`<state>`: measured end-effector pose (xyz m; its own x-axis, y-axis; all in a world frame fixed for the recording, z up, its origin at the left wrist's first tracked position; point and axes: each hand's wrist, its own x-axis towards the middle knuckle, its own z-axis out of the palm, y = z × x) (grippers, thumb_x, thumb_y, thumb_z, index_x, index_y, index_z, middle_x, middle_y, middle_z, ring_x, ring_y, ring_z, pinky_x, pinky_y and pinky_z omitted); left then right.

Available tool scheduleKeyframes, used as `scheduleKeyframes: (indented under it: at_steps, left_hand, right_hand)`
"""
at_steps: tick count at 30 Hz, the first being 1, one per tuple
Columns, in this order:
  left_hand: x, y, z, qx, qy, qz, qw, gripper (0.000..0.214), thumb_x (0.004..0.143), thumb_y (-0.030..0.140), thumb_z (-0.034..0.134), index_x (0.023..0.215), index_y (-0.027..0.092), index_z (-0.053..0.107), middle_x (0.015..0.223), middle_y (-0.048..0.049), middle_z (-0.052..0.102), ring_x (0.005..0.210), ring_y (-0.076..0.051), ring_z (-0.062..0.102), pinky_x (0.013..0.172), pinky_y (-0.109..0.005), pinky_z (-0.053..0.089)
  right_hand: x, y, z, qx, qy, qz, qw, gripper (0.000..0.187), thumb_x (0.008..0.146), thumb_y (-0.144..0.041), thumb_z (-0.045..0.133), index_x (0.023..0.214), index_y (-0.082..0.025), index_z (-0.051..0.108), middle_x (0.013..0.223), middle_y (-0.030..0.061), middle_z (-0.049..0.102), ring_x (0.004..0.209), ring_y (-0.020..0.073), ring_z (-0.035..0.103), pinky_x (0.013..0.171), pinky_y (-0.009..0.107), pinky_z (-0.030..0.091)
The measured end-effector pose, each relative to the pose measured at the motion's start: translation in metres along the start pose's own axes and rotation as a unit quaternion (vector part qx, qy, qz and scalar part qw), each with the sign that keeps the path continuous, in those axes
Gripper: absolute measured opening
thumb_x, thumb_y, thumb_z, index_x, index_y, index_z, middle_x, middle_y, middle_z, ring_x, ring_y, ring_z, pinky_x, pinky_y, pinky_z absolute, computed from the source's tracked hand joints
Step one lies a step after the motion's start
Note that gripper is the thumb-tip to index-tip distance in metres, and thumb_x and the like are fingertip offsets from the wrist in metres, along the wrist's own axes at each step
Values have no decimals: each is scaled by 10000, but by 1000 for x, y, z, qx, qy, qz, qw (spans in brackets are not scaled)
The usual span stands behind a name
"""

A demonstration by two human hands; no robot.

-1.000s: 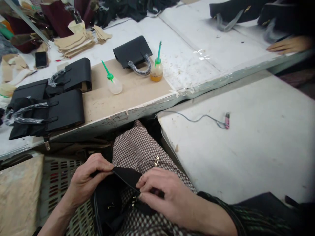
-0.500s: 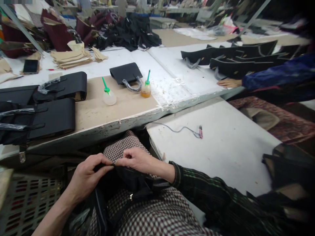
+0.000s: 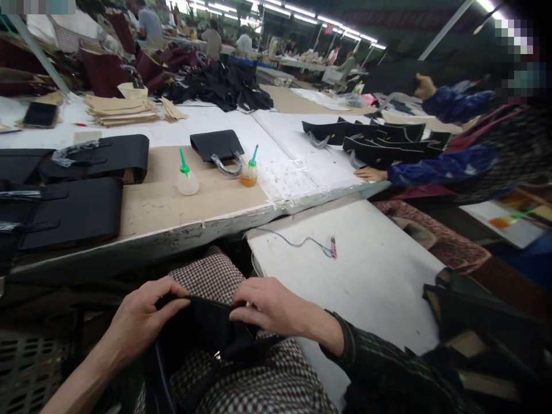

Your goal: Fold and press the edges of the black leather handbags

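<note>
A black leather bag piece (image 3: 207, 333) lies on my lap over checked trousers. My left hand (image 3: 140, 319) pinches its upper edge on the left, fingers closed on the leather. My right hand (image 3: 267, 307) grips the same edge further right, fingers curled over it. A small metal fitting (image 3: 218, 356) shows on the piece below my hands. On the bench ahead stand two glue bottles with green nozzles, a clear one (image 3: 187, 179) and an amber one (image 3: 249, 172), beside a finished black handbag (image 3: 218, 146).
Several black bags (image 3: 81, 190) lie on the bench at left. A grey cable with a pink end (image 3: 332, 247) rests on the white side table (image 3: 371, 270). A co-worker's blue-sleeved arm (image 3: 435, 167) reaches to black pieces (image 3: 379, 141) at right. More black bags (image 3: 483, 322) sit at lower right.
The view has tilted up, showing more of the workshop. My right hand slid left along the bag's edge toward my left hand, then back a little to the right.
</note>
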<state>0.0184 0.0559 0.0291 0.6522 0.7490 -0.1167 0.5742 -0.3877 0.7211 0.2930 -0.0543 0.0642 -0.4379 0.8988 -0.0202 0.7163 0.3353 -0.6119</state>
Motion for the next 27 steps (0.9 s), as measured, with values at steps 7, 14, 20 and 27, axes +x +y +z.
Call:
scheduleKeyframes:
  at_steps: [7, 14, 20, 27]
  left_hand:
    - [3, 0, -1, 20, 5, -18, 1000, 150, 871, 411, 621, 896, 269, 664, 925, 28, 717, 889, -190, 648, 796, -265, 466]
    - [9, 1, 1, 28, 17, -28, 999, 142, 878, 394, 606, 879, 262, 660, 901, 34, 717, 857, -185, 651, 774, -269, 453]
    - [11, 10, 2, 38, 15, -18, 999, 109, 873, 359, 616, 864, 262, 664, 899, 36, 715, 875, -191, 638, 802, -290, 434]
    - [2, 12, 2, 32, -2, 9, 999, 135, 882, 371, 614, 847, 247, 657, 891, 22, 698, 868, -187, 617, 791, -289, 434]
  right_hand:
    - [19, 4, 7, -246, -2, -98, 964, 303, 1031, -317, 348, 866, -170, 555, 741, 19, 608, 632, 137, 513, 506, 291, 287]
    - [20, 25, 21, -269, 100, -168, 943, 203, 994, -171, 421, 884, -156, 592, 853, 64, 680, 744, 154, 595, 621, 279, 433]
    - [16, 37, 40, -139, 168, -167, 962, 146, 968, -218, 512, 981, -162, 646, 1104, 92, 715, 943, 173, 664, 811, 300, 516]
    - [34, 29, 36, 147, 11, -6, 989, 257, 903, -428, 612, 948, -220, 757, 996, 18, 743, 913, 151, 677, 841, 232, 495]
